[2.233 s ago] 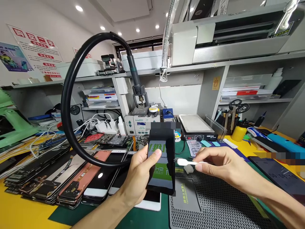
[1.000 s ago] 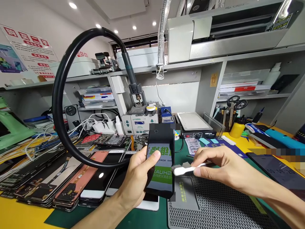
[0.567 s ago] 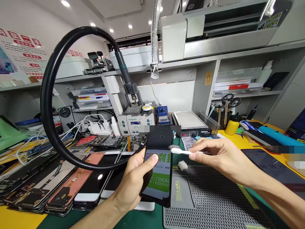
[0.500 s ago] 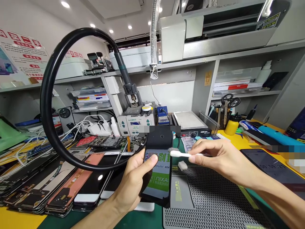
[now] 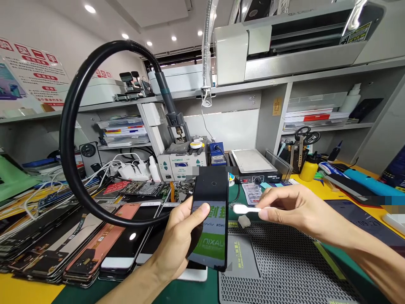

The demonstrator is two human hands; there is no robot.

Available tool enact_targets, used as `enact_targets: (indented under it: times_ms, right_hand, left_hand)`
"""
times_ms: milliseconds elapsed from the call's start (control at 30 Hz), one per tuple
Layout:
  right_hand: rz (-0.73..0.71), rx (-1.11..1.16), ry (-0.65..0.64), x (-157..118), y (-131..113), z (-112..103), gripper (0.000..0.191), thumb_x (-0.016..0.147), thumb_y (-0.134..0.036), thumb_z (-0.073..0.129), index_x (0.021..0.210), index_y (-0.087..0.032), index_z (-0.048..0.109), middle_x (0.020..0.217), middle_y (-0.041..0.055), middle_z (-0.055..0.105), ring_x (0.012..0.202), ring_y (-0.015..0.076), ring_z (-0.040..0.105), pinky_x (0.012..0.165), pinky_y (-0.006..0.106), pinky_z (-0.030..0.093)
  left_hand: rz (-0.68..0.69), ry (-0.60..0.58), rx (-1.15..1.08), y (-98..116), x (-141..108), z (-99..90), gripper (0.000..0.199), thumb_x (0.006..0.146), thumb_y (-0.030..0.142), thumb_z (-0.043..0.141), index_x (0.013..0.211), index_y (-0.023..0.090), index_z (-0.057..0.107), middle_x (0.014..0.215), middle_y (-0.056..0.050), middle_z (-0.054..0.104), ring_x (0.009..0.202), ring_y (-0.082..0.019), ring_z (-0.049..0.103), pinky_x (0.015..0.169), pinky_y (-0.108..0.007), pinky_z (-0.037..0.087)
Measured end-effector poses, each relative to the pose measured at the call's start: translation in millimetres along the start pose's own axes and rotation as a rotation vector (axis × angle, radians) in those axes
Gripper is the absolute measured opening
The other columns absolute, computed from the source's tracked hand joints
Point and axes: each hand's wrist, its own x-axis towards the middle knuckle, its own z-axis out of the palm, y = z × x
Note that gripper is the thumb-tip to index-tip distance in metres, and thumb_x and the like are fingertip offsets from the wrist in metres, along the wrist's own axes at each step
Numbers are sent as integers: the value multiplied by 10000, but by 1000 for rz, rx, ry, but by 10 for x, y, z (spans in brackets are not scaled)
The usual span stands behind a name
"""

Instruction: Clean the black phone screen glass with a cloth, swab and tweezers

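My left hand (image 5: 180, 236) holds a dark phone (image 5: 210, 228) upright, thumb on its glossy face, which reflects green and white signage. To the right of the phone, my right hand (image 5: 291, 207) pinches a white stick with a rounded white head and dark bristles, like a small brush (image 5: 245, 209). The brush head points at the phone and stands a little apart from its right edge. Below the brush, a small whitish lump (image 5: 244, 221) lies at the top of a grey perforated mat (image 5: 284, 257).
Stacked phones and screens (image 5: 120, 249) cover the left side. A thick black hose (image 5: 66, 126) loops over them. Behind stand a grey-white station (image 5: 179, 164) and a flat heating plate (image 5: 253, 160). Another phone (image 5: 360, 223) lies at right, near a yellow bottle (image 5: 308, 167).
My right hand and the brush have moved slightly right and down, away from the phone's edge. The phone is turned a little, and the whole view has shifted slightly.
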Motion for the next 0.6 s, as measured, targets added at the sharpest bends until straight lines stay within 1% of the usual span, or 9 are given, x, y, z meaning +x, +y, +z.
enact_targets:
  times_ms: [100, 167, 233, 367, 467, 600]
  right_hand:
    - [-6, -52, -70, -15, -3, 100, 212, 818, -456, 795, 830, -246, 821, 794, 32, 737, 724, 203, 598, 663, 329, 446]
    - [-14, -107, -64, -14, 5, 129, 206, 829, -456, 785, 854, -255, 824, 829, 31, 752, 751, 211, 613, 689, 336, 454]
    - [-23, -107, -30, -5, 10, 111, 234, 835, -467, 778, 872, -240, 823, 879, 48, 777, 795, 235, 643, 716, 346, 469]
    - [-11, -91, 66, 25, 15, 9, 327, 819, -522, 777, 866, -200, 815, 910, 83, 794, 840, 274, 670, 737, 367, 498]
    - [-11, -114, 124, 42, 17, -38, 365, 802, -547, 783, 868, -190, 814, 901, 89, 797, 837, 285, 675, 735, 379, 507]
    - [-14, -69, 154, 26, -11, -47, 351, 803, -537, 787, 862, -191, 806, 891, 89, 800, 832, 279, 677, 737, 379, 509]
  left_hand:
    - [1, -1, 26, -6, 1, -18, 385, 928, 336, 672, 1285, 193, 674, 1161, -120, 737, 1018, -271, 687, 816, -334, 536]
    - [-8, -12, 23, -6, -11, -17, 395, 932, 334, 667, 1305, 203, 662, 1164, -112, 739, 1023, -267, 689, 847, -340, 532]
    - [-20, -26, 14, -9, -24, -11, 400, 933, 331, 667, 1313, 208, 657, 1163, -108, 743, 1026, -266, 693, 865, -344, 530]
    - [-37, -38, 10, -20, -22, -6, 388, 940, 317, 658, 1312, 208, 657, 1171, -108, 745, 1043, -268, 695, 874, -344, 533]
    - [-31, -40, -19, -20, 4, -9, 372, 948, 295, 645, 1310, 209, 657, 1195, -108, 739, 1070, -271, 689, 879, -344, 535]
    - [-25, -28, -57, -6, 24, -9, 358, 949, 275, 644, 1301, 209, 662, 1191, -108, 741, 1076, -271, 691, 869, -347, 542]
